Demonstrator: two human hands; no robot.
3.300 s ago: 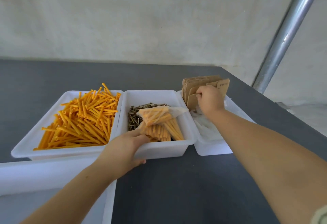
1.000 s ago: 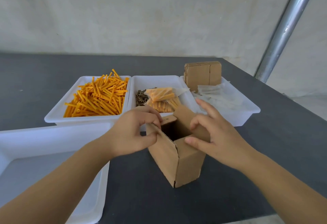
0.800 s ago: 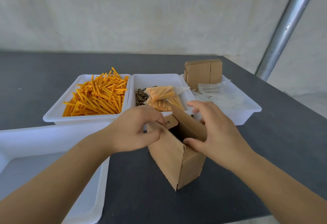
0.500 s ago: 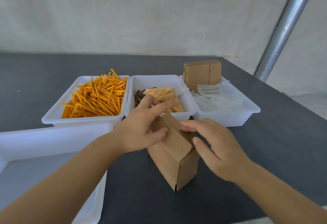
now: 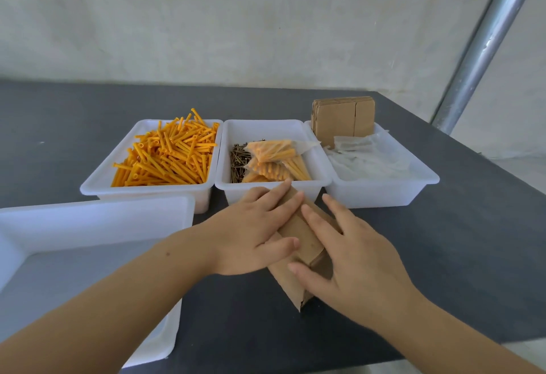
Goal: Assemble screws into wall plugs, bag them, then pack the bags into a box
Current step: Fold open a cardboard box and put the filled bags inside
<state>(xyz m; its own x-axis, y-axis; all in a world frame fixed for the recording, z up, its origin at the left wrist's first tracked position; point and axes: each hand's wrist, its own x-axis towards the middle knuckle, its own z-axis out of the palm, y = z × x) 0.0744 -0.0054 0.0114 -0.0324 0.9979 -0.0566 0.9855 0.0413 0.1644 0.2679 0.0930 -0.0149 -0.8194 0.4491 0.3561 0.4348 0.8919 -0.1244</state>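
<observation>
Left hand [image 5: 251, 235]: flat, fingers straight, pressing box [image 5: 298, 235] top.
Right hand [image 5: 351, 267]: flat, fingers straight, pressing box at 3 o'clock.
Box: upright on bench [image 5: 443, 255].

I see soft, even daylight, bright without harshness; the wall [image 5: 206, 19] behind is pale and flat-lit; the pole [image 5: 484, 46] at upper right carries a white streak of glare along its length; shadows are faint, with only a small dark patch under the box [image 5: 298, 285] on the table [image 5: 458, 255]; the white bins [image 5: 381, 193] look nearly washed out; the wide lens bends the table's edges; focus is sharp at centre; my forearms soften slightly at the bottom corners.
</observation>
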